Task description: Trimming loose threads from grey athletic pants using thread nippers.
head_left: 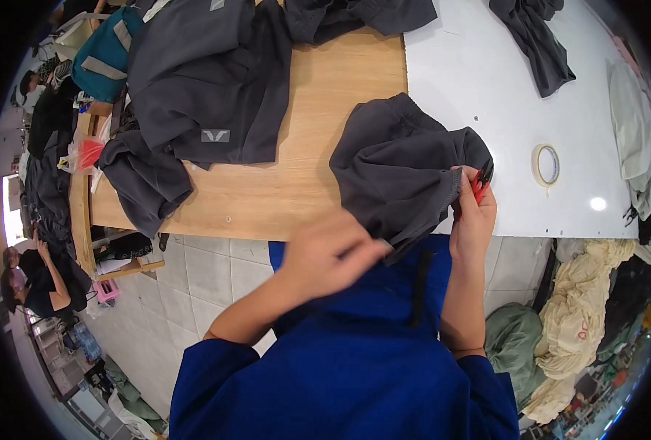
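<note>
A dark grey garment [391, 158] with a gathered elastic waistband lies partly on the table, its serrated-looking stitched edge drawn toward me. My right hand [475, 216] is closed, pinching that edge between thumb and finger. In the same hand sits a small red tool with a black end [481, 185]; its blades, if any, are hidden. My left hand [333, 253] is smeared by motion, its fingers curled and their tips beside the garment's lower edge. Whether it grips the cloth cannot be made out.
More dark grey garments [208, 81] lie at the far left of the wooden tabletop [311, 161]. On the white tabletop [516, 125] at right rests a tape roll [545, 164]. Cream cloth [582, 308] is heaped beyond the right edge. Another person [43, 282] is at far left.
</note>
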A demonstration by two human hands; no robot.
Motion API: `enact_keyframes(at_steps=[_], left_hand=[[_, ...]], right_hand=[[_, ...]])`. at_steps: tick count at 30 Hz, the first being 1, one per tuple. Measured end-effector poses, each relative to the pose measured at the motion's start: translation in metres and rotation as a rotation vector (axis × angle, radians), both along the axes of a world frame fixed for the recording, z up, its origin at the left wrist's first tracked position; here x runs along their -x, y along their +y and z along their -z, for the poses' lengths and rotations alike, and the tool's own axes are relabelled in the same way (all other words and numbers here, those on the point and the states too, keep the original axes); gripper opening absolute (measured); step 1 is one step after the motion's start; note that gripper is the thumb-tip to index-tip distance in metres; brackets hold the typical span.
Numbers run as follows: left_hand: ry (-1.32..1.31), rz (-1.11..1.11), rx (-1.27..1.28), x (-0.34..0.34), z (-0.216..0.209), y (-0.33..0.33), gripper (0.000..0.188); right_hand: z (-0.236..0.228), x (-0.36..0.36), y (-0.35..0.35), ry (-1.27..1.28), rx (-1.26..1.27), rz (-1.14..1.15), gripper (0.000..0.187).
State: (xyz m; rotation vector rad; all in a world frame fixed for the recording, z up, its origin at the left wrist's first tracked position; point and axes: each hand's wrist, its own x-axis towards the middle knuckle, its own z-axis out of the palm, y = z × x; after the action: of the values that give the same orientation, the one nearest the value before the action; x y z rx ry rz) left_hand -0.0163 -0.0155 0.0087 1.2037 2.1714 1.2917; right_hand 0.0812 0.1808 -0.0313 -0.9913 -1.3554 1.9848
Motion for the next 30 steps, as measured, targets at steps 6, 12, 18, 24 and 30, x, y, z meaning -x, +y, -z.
enact_keyframes(at_steps=[6, 12, 18, 24, 30], left_hand=[[-0.455, 0.229, 0.628, -0.028, 0.062, 0.012, 0.052], [-1.094, 0.017, -0.044, -0.023, 0.054, 0.019, 0.033], [-1.441, -0.139, -0.406, -0.019, 0.046, 0.016, 0.025], [-1.308, -0.142, -0.344, -0.015, 0.042, 0.008, 0.023], [-1.324, -0.086, -0.290, -0.006, 0.034, 0.002, 0.024]], right_hand=[[-0.019, 0.002, -0.012, 0.009, -0.100, -0.024, 0.023], [-0.009, -0.020, -0.020, -0.182, -0.398, -0.313, 0.024], [-0.010, -0.027, -0.024, -0.174, -0.619, -0.410, 0.030], [-0.021, -0.031, -0.021, -0.206, -0.711, -0.602, 0.042], [-0.018, -0.028, -0.016, -0.077, -0.883, -0.599, 0.035]])
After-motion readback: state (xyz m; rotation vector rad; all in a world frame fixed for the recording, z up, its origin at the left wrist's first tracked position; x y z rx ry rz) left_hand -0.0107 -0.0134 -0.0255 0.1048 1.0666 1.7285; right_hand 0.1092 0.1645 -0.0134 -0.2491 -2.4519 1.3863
